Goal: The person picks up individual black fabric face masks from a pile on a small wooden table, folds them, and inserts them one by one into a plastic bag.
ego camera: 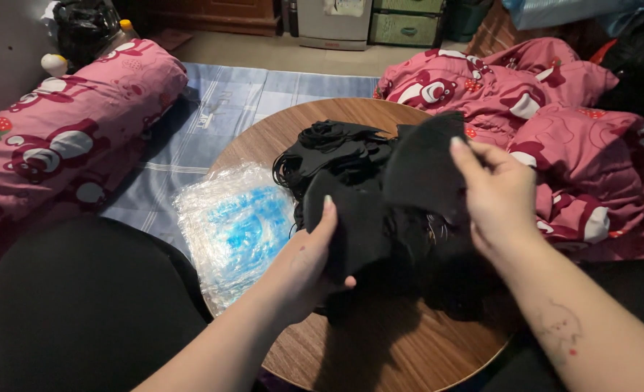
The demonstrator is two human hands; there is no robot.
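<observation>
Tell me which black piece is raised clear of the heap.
The piece pinched in the right hand: it stands up above the pile. The left hand's piece stays low against the heap.

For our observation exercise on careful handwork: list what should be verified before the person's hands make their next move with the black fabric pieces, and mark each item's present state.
1. Left hand grips a black fabric piece: ok.
2. Right hand pinches a second black piece at its upper edge: ok.
3. The two held pieces are fully apart from each other: cannot tell, black overlaps black.
4. Pile of black pieces lies wholly on the round wooden table: ok.
5. Clear plastic bags lie fully on the table: not ok, they overhang its left edge.
6. Elastic loops free of tangles: cannot tell.
</observation>
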